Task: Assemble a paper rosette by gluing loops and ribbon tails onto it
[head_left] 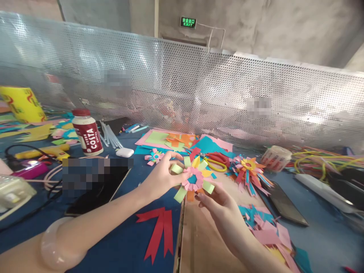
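Between my two hands is a paper flower (pixel 192 181) with a blue centre, a pink ring and light green, yellow, orange and red petals. My left hand (pixel 166 172) grips its left side, fingers curled over the upper petals. From the lower right, my right hand (pixel 217 201) pinches its edge near an orange petal. Below the left forearm, red paper ribbon tails (pixel 160 233) lie on the blue table. A smaller pink and blue paper flower (pixel 154 156) rests just behind my left hand. Red and yellow scissors (pixel 217 162) lie behind the held flower.
A cardboard sheet (pixel 210 242) lies under my right hand. Finished-looking paper flower (pixel 248 167), phone (pixel 286 203) and paper scraps (pixel 270 231) are to the right. Leftward stand a Costa bottle (pixel 87 132), tablet (pixel 105 189) and yellow glue gun (pixel 45 151). Perforated metal panel (pixel 182 79) closes the back.
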The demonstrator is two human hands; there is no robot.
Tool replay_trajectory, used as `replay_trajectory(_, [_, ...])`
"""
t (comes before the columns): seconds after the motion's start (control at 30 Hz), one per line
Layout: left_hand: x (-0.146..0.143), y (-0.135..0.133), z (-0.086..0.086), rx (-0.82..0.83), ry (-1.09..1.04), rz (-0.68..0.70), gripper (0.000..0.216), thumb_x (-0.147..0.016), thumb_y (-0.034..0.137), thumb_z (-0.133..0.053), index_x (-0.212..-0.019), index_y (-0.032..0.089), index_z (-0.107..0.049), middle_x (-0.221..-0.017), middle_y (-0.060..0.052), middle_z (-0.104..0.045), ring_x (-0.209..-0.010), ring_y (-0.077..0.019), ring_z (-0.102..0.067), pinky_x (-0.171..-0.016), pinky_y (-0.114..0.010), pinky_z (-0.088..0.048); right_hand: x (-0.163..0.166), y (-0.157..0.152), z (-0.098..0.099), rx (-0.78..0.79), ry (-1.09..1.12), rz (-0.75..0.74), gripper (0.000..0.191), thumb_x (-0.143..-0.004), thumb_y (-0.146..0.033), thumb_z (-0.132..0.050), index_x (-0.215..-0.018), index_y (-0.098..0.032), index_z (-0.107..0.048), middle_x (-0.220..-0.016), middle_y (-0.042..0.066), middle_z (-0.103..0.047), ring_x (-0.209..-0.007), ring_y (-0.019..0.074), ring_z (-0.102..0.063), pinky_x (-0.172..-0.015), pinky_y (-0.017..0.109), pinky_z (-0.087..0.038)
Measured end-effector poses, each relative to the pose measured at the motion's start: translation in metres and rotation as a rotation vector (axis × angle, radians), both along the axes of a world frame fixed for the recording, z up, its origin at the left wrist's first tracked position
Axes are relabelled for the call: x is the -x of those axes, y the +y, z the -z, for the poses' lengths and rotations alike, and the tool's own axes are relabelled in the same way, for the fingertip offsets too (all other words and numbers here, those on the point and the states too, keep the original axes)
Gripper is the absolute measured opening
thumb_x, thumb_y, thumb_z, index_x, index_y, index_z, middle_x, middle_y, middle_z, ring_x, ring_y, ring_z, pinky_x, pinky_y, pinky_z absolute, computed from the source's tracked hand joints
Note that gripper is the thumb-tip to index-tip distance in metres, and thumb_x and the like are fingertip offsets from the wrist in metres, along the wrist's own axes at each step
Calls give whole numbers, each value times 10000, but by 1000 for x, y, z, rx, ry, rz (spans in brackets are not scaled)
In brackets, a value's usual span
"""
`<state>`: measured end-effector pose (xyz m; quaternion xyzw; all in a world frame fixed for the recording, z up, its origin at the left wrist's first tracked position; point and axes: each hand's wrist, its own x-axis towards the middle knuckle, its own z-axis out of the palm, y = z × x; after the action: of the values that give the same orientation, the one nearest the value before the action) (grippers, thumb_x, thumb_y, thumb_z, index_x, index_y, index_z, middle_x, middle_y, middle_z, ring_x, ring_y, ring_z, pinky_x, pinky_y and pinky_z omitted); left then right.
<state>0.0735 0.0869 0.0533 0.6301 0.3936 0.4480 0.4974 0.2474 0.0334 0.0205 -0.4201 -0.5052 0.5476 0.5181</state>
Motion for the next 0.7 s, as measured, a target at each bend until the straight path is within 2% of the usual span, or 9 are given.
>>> replay_trajectory(0.17, [-2, -1, -1, -1, 10, -19, 336, -732, 258, -651, -964, 224, -410, -833, 29, -561, -675, -104, -591, -535, -196, -515, 1, 2, 3, -14, 2, 42, 264, -759, -306, -674, -1014, -246, -638, -1017, 14, -652, -895, 156, -554, -718, 245, -418])
replay_trajectory(0.4, [-1, -3, -1, -16, 16, 2, 336, -737, 244, -643, -978, 227, -410, -825, 34, -558, -660, -95, -597, -525, -180, -502, 2, 3, 3, 170, 112, 14, 319, -681, -370, -724, -933, -177, -688, -985, 63, -649, -846, 179, -519, -686, 270, -392])
replay_trajectory(0.7, [-3, -5, -1, -72, 62, -21, 342, -733, 273, -641, -974, 232, -401, -817, 27, -582, -610, -105, -607, -527, -211, -492, 4, -1, -2, 185, 115, 12, 327, -680, -401, -714, -918, -178, -696, -869, 47, -649, -779, 178, -512, -642, 270, -362])
